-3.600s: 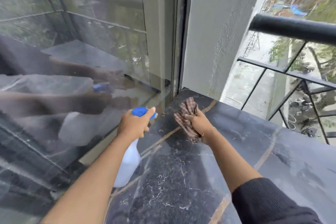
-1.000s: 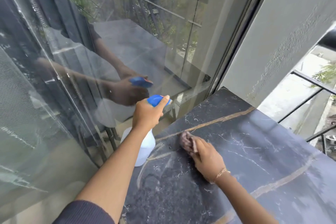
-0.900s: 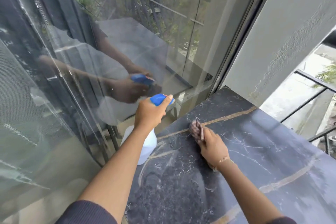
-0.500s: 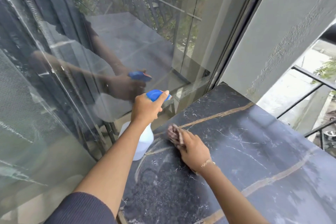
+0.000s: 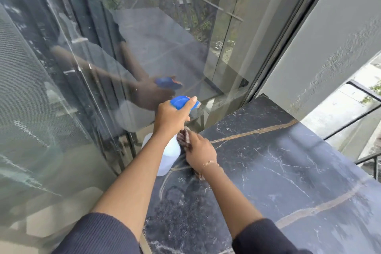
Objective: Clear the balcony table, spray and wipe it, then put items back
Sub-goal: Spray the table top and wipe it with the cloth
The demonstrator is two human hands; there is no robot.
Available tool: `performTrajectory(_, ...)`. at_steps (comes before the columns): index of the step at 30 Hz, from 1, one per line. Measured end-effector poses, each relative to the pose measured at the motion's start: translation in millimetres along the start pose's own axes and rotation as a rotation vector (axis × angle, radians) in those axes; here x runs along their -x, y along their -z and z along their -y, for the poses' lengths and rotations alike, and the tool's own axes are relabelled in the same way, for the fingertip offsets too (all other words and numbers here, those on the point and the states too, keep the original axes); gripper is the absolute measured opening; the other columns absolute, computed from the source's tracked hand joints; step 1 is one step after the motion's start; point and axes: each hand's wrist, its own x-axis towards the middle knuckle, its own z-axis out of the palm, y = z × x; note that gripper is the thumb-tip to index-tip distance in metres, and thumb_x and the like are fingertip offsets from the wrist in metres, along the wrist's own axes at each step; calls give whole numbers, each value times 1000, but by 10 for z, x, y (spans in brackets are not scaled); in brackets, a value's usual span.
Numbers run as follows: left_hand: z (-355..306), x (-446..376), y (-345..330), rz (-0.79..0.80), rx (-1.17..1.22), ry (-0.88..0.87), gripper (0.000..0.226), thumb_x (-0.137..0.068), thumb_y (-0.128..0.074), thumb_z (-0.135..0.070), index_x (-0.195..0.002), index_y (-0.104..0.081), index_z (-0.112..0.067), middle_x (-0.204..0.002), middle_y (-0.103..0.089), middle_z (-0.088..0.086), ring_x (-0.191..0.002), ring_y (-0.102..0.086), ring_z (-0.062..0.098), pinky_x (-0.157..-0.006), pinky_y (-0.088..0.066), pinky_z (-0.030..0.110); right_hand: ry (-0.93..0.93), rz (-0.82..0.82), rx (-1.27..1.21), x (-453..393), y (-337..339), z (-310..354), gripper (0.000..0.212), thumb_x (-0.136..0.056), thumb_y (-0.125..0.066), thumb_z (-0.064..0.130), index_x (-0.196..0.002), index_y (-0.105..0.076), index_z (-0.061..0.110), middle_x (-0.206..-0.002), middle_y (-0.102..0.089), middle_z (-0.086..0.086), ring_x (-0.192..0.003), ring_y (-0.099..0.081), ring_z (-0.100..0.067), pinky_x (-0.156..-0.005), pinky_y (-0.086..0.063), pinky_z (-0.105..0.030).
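Observation:
The black marble table (image 5: 278, 171) with gold veins fills the lower right. My left hand (image 5: 172, 116) grips the blue head of a white spray bottle (image 5: 170, 156), held just off the table's left edge. My right hand (image 5: 199, 151) presses a brown checked cloth (image 5: 182, 138) flat on the table near that left edge, right beside the bottle. Most of the cloth is hidden under my palm.
A glass door (image 5: 103, 68) runs close along the table's left side and reflects my arms. A grey wall column (image 5: 329, 37) stands at the far end. A black metal railing (image 5: 354, 117) borders the right side, with a drop beyond it.
My right hand has slid the cloth to the left, toward the table's edge and the bottle. My left hand with the bottle has stayed roughly where it was.

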Motion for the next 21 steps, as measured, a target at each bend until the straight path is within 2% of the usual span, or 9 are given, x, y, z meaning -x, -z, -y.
performTrajectory(2,-11,41,32,-18,9,-8,29,-83,-66,-46,-87,-77,-19,-56,-60,5,-33,-42,10,-41,-40,18,-7,113,-33,-178,153,54,35,-87,-48,15,-122,-45,13,-117,-60,-14,-107,-57,-35,-87,-47,-40)
performTrajectory(4,-26,111,86,-18,25,-16,29,-84,-66,-43,-91,-77,-18,-61,-63,7,-32,-40,10,-41,-39,17,-59,144,-126,-214,365,9,33,-88,-50,15,-121,-47,14,-114,-63,-15,-104,-58,-35,-89,-47,-40)
performTrajectory(6,-44,177,154,-4,26,-10,30,-86,-65,-42,-93,-76,-15,-61,-63,7,-30,-39,10,-40,-38,17,-147,67,-294,-120,571,-102,33,-88,-52,13,-121,-49,16,-115,-64,-13,-107,-58,-31,-94,-47,-39)
performTrajectory(10,3,351,304,33,-106,30,32,-84,-65,-45,-88,-76,-16,-53,-58,4,-29,-39,11,-39,-37,17,-330,-134,-837,303,818,-380,41,-89,-54,6,-128,-51,19,-125,-62,-7,-114,-58,-26,-103,-44,-44)
performTrajectory(14,194,600,492,166,-328,116,38,-82,-64,-53,-86,-74,-17,-49,-58,2,-31,-44,14,-49,-41,23,-524,-282,-1186,794,729,-544,39,-91,-54,12,-129,-48,18,-128,-60,-9,-116,-57,-32,-104,-42,-51)
performTrajectory(16,280,724,599,170,-421,166,45,-79,-64,-57,-85,-71,-13,-50,-60,3,-30,-47,15,-49,-42,22,-621,-322,-1317,1024,623,-524,34,-91,-54,14,-125,-48,18,-127,-60,-12,-110,-59,-33,-94,-49,-49)
performTrajectory(19,306,897,725,170,-461,204,42,-79,-65,-57,-84,-68,-15,-50,-61,3,-27,-47,10,-43,-41,19,-703,-348,-1456,1305,525,-401,44,-92,-53,14,-134,-40,19,-128,-58,-16,-79,-62,-28,-54,-55,-29)
performTrajectory(20,307,916,738,158,-456,218,40,-78,-65,-57,-82,-67,-17,-48,-61,2,-27,-47,9,-43,-42,19,-722,-348,-1478,1338,517,-365,47,-92,-53,15,-136,-38,19,-127,-58,-17,-73,-61,-26,-46,-53,-26)
performTrajectory(21,293,953,757,149,-461,223,40,-78,-65,-58,-81,-67,-18,-46,-60,0,-27,-48,9,-44,-43,20,-733,-353,-1489,1398,507,-318,47,-93,-53,15,-137,-36,20,-127,-59,-16,-75,-62,-28,-47,-54,-27)
